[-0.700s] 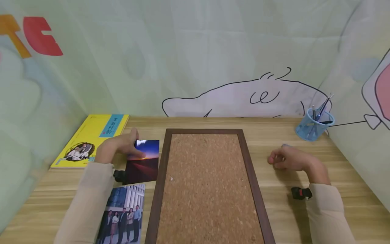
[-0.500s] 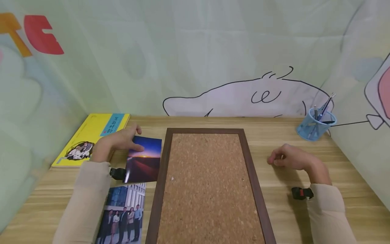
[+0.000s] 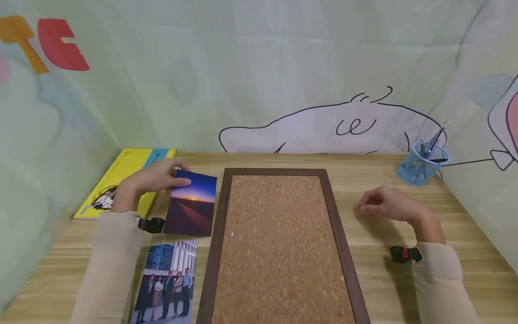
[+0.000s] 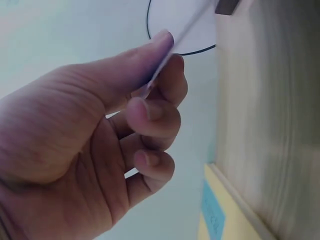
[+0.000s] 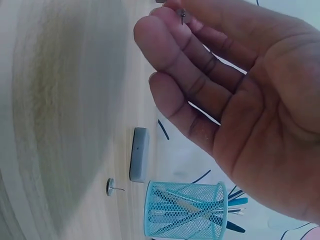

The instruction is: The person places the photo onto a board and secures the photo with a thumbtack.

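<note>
My left hand (image 3: 155, 176) pinches the upper left corner of a sunset photo (image 3: 191, 211), thumb on its printed face. In the left wrist view the photo (image 4: 167, 60) shows edge-on between the thumb and the curled index and middle fingers. Below it lies a group photo (image 3: 166, 283), partly covered by the left sleeve. A framed cork board (image 3: 279, 243) lies to the right of both photos. On its far side, my right hand (image 3: 390, 203) hovers over the table, a thumbtack (image 5: 183, 17) pinched between thumb and fingertips, its pin showing.
A yellow book (image 3: 125, 168) lies at the back left, under the left hand and wrist. At the back right stands a blue mesh pen cup (image 3: 421, 168). Near it, in the right wrist view, are a grey block (image 5: 139, 155) and a loose thumbtack (image 5: 111, 187).
My left hand has lifted the sunset photo's upper edge and moved up and slightly back with it; fingers have curled behind it. The right hand has barely moved, and the head view has shifted slightly.
</note>
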Tool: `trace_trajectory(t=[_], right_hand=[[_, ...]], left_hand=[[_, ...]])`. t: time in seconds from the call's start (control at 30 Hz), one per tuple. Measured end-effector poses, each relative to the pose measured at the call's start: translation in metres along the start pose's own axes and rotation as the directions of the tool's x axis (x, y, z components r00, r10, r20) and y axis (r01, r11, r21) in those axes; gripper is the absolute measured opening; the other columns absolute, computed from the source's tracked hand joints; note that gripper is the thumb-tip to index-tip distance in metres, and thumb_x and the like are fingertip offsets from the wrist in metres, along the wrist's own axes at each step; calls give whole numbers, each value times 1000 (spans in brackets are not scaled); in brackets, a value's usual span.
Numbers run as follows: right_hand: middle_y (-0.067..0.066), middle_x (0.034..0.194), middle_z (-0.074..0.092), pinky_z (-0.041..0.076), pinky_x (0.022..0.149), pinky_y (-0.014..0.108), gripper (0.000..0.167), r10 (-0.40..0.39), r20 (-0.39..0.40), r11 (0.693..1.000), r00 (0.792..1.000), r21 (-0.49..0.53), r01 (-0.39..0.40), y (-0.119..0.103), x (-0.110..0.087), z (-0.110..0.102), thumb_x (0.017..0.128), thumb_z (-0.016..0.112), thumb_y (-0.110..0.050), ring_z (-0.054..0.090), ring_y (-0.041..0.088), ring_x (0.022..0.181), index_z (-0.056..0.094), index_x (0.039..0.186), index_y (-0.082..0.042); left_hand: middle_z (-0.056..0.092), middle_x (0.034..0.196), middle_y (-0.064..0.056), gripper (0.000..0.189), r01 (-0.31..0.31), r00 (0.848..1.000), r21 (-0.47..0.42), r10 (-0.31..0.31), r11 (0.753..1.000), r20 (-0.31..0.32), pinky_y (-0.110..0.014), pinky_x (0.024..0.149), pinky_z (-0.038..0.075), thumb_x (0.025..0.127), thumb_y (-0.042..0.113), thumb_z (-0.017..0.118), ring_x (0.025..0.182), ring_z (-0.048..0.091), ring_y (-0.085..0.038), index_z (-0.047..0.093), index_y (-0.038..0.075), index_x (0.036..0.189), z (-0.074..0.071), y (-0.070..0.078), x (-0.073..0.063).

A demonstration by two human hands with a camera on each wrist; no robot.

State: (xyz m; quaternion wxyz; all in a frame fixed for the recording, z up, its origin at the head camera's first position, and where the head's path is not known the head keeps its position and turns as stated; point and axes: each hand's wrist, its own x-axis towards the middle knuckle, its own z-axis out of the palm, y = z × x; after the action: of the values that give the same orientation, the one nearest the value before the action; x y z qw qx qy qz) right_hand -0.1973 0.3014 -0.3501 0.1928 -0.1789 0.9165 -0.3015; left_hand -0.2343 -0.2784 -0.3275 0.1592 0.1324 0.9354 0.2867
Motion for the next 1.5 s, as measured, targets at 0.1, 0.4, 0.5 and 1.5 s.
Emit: trace_trajectory(t=[0.1, 0.4, 0.5, 1.5], right_hand=[[4, 92, 70, 51, 73, 32, 13, -2, -6, 1000, 1000, 7, 2, -1, -1, -2, 97, 65, -12, 63, 19, 83, 70, 102, -1], [11, 100, 72, 54, 81, 37, 27, -12, -53, 998, 999, 62, 16, -1, -3, -9, 102, 58, -12, 68, 22, 88, 65, 118, 9], [11, 98, 73, 54, 82, 36, 27, -21, -80, 997, 997, 68, 26, -2, -3, -11, 103, 56, -10, 69, 21, 87, 66, 118, 9], [22, 101, 72, 55, 78, 27, 28, -133, -274, 959, 953, 208, 193, -24, 19, 0, 102, 59, -15, 70, 18, 84, 67, 118, 6]], left_hand=[[60, 77, -7, 45, -12, 1000, -11, 12, 1000, -19, -32, 58, 44, 96, 24, 69, 64, 55, -22, 53, -3, 130, -5, -2, -3], [51, 72, -7, 53, 23, 996, 36, -20, 999, -87, -36, 61, 40, 101, 29, 62, 68, 51, -27, 43, 0, 141, -20, -8, -13], [50, 69, -6, 54, 11, 996, 47, -6, 999, -90, -36, 59, 38, 102, 32, 60, 66, 50, -26, 42, 1, 142, -23, -7, -15], [53, 63, -4, 39, -174, 982, -141, 182, 975, 45, -30, 54, 41, 99, 26, 65, 56, 53, -28, 54, 1, 127, 18, 24, 16]])
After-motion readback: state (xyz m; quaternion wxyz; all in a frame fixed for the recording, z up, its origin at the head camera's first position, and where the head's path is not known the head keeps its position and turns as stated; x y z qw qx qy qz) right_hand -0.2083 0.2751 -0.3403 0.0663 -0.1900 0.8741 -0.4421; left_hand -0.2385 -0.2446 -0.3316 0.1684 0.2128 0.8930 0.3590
